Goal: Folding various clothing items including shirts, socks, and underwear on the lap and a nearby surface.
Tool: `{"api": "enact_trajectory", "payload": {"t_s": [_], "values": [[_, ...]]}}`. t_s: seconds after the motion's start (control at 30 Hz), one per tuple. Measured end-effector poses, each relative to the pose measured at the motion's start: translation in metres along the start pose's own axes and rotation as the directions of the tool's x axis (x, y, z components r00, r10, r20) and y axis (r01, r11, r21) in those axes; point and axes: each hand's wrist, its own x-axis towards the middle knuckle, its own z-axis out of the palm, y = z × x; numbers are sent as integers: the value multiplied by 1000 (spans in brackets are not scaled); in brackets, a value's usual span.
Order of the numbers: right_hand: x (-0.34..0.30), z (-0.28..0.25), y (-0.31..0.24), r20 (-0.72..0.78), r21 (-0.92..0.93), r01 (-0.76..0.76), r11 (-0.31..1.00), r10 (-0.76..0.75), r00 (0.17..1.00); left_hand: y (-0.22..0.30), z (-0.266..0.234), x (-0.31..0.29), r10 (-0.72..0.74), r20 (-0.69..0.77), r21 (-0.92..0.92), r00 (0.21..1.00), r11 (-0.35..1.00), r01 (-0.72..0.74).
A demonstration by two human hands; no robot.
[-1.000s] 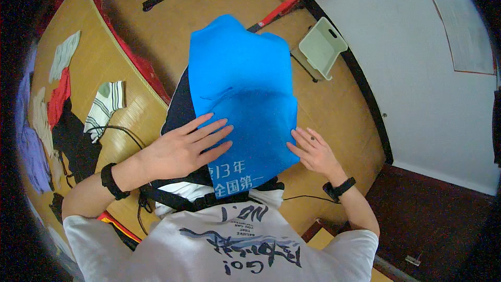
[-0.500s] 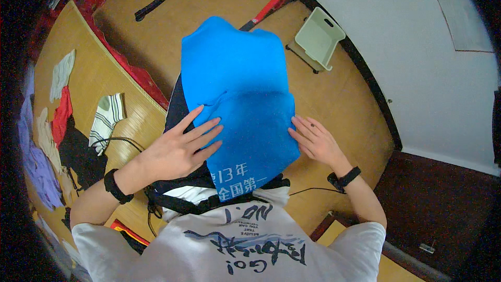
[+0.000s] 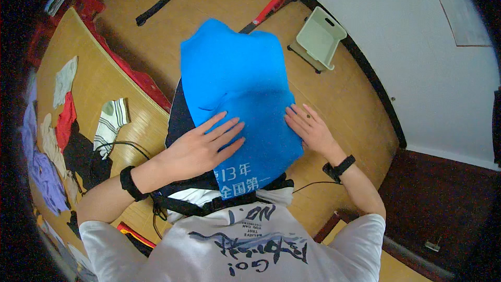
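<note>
A bright blue cloth (image 3: pixel 237 65) with white printing along its lower end lies folded over my lap; I cannot tell which kind of garment it is. Flat on its left part rests my left hand (image 3: pixel 213 143), fingers stretched and a little apart. My right hand (image 3: pixel 312 131) touches the cloth's right edge with straight fingers, the thumb side partly hidden. Small creases run across the fabric just beyond my left fingertips. Neither hand grips anything. Dark trousers (image 3: pixel 178 112) show beneath the cloth on the left.
On the left, a mat-topped table (image 3: pixel 138 117) holds a striped sock (image 3: pixel 109 125), a red cloth (image 3: pixel 66 117), a black cloth (image 3: pixel 86 154) and purple clothing (image 3: pixel 44 177). A pale green bin (image 3: pixel 319 39) on casters stands by the wall. Red metal legs (image 3: pixel 279 1) reach the floor ahead.
My left hand has slid right, further onto the blue cloth. My right hand has shifted slightly left and forward along its edge. The cloth stays in nearly the same place.
</note>
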Motion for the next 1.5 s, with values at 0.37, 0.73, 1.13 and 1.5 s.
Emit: {"api": "enact_trajectory", "payload": {"t_s": [0.37, 0.73, 1.13, 1.5], "values": [[6, -6, 3, 77, 59, 10, 998, -15, 997, 0, -7, -4, -20, 86, -42, 996, 999, 24], [17, -13, 5, 59, 81, 121, 989, -126, 990, 2, 8, -5, -18, -19, 37, 1000, 999, 19], [22, -26, 12, -137, 217, 199, 956, -171, 976, -11, 11, -11, 40, -144, 19, 989, 999, -38], [87, -46, 31, 167, 905, -362, 224, 597, 785, -48, -10, -1, -857, 236, -969, 457, -175, 173]]}}
